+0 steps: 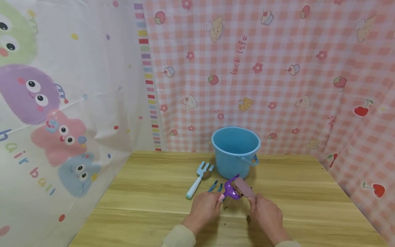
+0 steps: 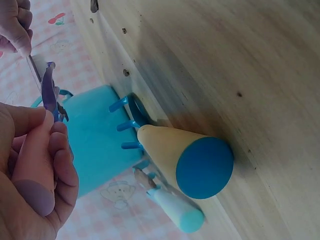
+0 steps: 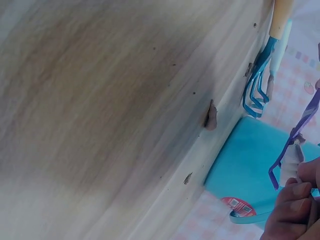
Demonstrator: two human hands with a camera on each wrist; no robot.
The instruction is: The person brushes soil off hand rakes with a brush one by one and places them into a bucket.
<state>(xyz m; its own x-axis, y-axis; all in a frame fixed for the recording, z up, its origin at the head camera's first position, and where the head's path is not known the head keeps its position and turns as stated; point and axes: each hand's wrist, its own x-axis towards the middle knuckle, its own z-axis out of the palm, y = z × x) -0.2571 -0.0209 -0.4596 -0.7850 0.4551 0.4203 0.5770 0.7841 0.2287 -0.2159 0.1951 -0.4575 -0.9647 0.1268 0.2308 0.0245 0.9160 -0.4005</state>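
My left hand point(image 1: 205, 206) grips the pink handle of a toy garden tool with a purple head point(image 1: 231, 189). Brown bits cling to that head, which is held above the table in front of the bucket. In my right hand point(image 1: 267, 213) is a small brush point(image 1: 243, 187) with a pinkish back; its pale bristles point(image 3: 291, 162) lie against the purple head in the right wrist view. The blue bucket point(image 1: 232, 161) stands upright just behind both tools. Below the left hand lies a blue claw rake point(image 2: 135, 112) with a tan handle point(image 2: 167, 145).
A light blue toy fork point(image 1: 197, 183) lies left of the bucket, with a brown clump point(image 1: 206, 175) by its tines. Another brown piece point(image 1: 248, 219) and several crumbs are scattered over the wooden table point(image 1: 139, 206). A pink checked cloth point(image 1: 197, 75) hangs behind the bucket.
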